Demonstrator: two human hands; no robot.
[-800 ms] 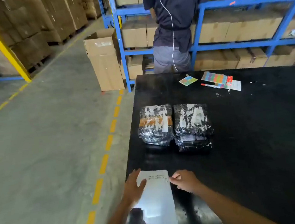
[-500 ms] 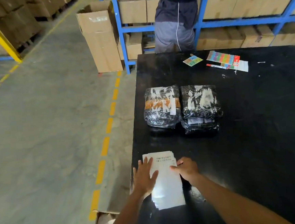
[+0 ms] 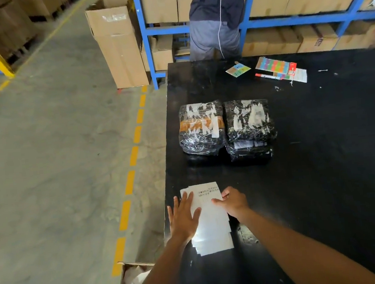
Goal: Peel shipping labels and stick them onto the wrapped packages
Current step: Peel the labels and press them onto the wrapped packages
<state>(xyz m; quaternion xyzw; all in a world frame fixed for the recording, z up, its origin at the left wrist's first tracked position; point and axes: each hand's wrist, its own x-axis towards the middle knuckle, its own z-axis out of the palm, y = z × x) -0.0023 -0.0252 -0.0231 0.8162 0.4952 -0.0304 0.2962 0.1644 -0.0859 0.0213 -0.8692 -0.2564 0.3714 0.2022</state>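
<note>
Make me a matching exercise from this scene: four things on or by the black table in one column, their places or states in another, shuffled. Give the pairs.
Things:
1. label stack
2. package with the orange band
3. red marker
4. tall cardboard box

Places or states:
A. standing open on the floor beside the blue rack
B. lying at the table's far side by the coloured cards
C. under both hands at the near edge
D. left one of the wrapped pair

Pairs: 1-C, 2-D, 3-B, 4-A
</note>
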